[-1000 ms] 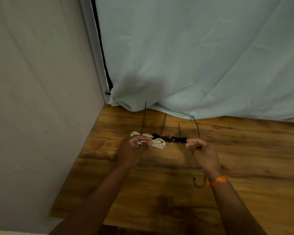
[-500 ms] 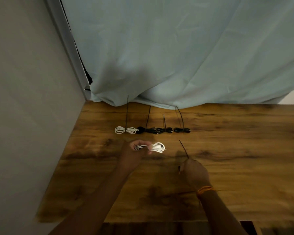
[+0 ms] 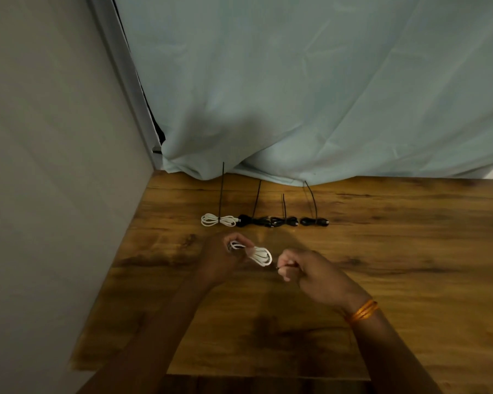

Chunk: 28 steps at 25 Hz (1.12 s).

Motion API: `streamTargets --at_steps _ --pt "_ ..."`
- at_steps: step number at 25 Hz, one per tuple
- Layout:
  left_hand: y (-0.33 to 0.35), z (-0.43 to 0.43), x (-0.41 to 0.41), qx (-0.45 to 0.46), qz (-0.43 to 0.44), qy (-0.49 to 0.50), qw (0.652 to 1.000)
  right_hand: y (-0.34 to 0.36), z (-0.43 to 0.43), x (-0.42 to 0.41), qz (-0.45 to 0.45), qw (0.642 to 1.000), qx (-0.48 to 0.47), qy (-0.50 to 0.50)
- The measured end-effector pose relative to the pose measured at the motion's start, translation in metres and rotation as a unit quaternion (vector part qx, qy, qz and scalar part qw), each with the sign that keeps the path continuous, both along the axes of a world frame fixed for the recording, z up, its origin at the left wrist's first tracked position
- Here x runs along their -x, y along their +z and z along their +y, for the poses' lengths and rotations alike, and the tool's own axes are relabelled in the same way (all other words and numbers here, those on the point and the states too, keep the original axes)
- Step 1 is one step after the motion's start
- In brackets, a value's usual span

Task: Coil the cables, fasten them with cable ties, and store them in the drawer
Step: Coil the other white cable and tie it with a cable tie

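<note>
My left hand (image 3: 221, 258) grips a coiled white cable (image 3: 258, 255) above the wooden table (image 3: 396, 265); the coil's loops stick out to the right of my fingers. My right hand (image 3: 310, 275) is just right of the coil, fingers closed on a thin black cable tie (image 3: 282, 267), of which only a short end shows. Farther back lie a tied white cable (image 3: 218, 220) and three tied black cables (image 3: 256, 221) (image 3: 285, 222) (image 3: 313, 222) in a row, each with a black tie tail sticking up. No drawer is in view.
A pale blue curtain (image 3: 325, 95) hangs along the table's back edge. A grey wall (image 3: 54, 166) bounds the table on the left. The table's front edge (image 3: 268, 376) runs below my forearms. An orange band (image 3: 363, 311) circles my right wrist.
My right hand rose from the table and moved left toward the coil with the tie. The left hand keeps the white coil, now tilted down to the right. The view shifted slightly.
</note>
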<state>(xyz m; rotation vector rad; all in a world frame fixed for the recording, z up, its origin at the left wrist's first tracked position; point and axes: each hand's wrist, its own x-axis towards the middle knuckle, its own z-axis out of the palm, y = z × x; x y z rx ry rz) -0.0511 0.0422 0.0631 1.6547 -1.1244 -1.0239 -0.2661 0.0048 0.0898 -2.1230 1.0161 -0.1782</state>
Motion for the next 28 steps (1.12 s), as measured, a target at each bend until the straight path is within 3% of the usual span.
streamTargets --at_steps 3,6,9,13,17,23,28 --pt "0.014 0.001 -0.009 0.021 -0.077 -0.074 0.994 0.039 0.004 -0.009 -0.084 0.996 -0.033 0.02" --pt "0.035 0.006 -0.011 0.06 -0.085 -0.117 0.988 0.061 0.004 -0.017 -0.124 0.99 -0.047 0.037" --pt "0.053 0.015 -0.011 0.113 -0.04 -0.155 0.981 0.067 -0.005 -0.025 -0.155 0.987 -0.015 0.046" --pt "0.071 0.022 -0.006 0.159 0.068 -0.143 0.975 0.073 -0.013 -0.033 -0.284 0.958 -0.018 0.031" --pt "0.08 0.024 0.0 0.213 0.143 -0.119 0.959 0.067 -0.019 -0.041 -0.397 0.908 -0.122 -0.057" --pt "0.084 0.024 0.005 0.21 0.098 -0.084 0.969 0.041 -0.021 -0.049 -0.468 0.841 -0.238 -0.131" --pt "0.089 0.025 0.008 0.254 0.026 -0.108 0.961 0.036 -0.02 -0.053 -0.471 0.83 -0.24 -0.18"
